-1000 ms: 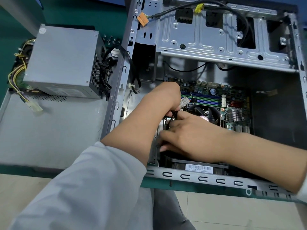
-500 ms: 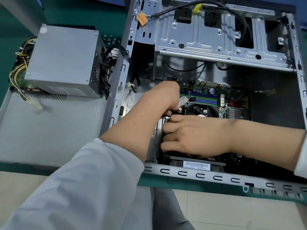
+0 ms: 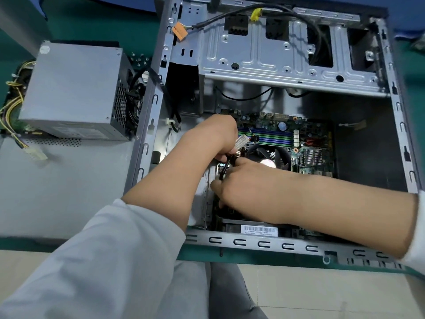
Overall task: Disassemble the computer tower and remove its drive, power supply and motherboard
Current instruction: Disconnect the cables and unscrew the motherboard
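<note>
Power supply (image 3: 71,93) already out, sits on the surface left of the tower (image 3: 287,246). Motherboard (image 3: 308,146) still inside, flat on the case floor. Both hands work at its left edge, by the fan (image 3: 269,157). Left hand (image 3: 218,137) fingers curl round a black cable (image 3: 226,168) w/ a white tag. Right hand (image 3: 243,185) fingers curl down beside it; can't tell what they pinch. Cable runs roughly vertical betw the two hands, plug end hidden below. Left hand is nearer the top of it. Guess next: pull straight up, off the board.
</note>
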Action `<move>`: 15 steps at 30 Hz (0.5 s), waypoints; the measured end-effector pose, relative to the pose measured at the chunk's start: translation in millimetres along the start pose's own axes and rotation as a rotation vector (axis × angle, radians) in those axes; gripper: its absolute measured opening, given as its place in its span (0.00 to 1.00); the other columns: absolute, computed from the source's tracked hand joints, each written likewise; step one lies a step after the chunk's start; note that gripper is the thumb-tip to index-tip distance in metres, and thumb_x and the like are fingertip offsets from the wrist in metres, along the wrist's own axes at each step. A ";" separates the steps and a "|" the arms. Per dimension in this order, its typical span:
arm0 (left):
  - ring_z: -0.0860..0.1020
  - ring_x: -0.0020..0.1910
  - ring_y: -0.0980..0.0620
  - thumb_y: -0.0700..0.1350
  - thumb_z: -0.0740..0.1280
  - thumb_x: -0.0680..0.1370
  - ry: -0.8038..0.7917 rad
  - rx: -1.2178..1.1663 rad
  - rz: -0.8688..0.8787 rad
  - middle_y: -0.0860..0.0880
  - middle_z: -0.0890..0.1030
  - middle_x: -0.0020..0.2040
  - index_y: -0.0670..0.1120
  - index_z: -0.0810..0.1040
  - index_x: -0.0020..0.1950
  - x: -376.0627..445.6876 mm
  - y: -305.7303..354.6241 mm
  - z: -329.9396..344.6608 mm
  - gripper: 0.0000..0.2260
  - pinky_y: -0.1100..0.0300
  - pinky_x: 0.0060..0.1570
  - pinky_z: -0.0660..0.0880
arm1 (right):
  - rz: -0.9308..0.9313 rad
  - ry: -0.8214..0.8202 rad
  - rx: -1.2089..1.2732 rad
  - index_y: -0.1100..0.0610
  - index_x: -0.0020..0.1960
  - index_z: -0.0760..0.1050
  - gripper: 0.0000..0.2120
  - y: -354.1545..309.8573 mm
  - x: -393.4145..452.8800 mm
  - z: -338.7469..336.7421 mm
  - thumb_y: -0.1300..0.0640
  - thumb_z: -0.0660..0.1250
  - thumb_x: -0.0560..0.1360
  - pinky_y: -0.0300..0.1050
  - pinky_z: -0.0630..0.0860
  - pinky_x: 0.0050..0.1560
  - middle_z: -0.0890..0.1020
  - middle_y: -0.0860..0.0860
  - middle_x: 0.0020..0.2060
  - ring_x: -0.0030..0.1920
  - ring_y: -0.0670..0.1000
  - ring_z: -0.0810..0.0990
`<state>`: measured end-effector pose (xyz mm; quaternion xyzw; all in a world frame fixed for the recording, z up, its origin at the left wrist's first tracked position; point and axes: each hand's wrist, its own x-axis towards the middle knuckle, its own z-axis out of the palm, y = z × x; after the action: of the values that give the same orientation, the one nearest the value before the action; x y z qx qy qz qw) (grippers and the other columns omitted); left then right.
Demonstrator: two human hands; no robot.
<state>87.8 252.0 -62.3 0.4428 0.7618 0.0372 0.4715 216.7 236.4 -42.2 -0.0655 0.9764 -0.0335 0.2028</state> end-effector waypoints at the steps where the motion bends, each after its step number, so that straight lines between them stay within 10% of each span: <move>1: 0.80 0.32 0.48 0.34 0.64 0.77 0.007 0.011 0.004 0.51 0.77 0.30 0.42 0.75 0.43 0.2 -0.2 0.2 0.06 0.56 0.40 0.78 | -0.021 0.006 0.024 0.55 0.48 0.63 0.05 1.2 1.4 0.6 0.59 0.59 0.78 0.49 0.61 0.50 0.79 0.53 0.41 0.46 0.57 0.78; 15: 0.79 0.34 0.48 0.35 0.66 0.76 0.010 0.054 0.031 0.51 0.78 0.31 0.43 0.76 0.45 -3.2 1.8 0.2 0.04 0.58 0.38 0.75 | -0.337 0.241 -0.050 0.54 0.47 0.70 0.04 15.9 -6.0 5.3 0.62 0.62 0.74 0.45 0.67 0.46 0.76 0.48 0.35 0.47 0.54 0.71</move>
<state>89.6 250.7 -59.4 0.4667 0.7580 0.0262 0.4550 222.4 252.7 -46.2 -0.2285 0.9694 -0.0501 0.0742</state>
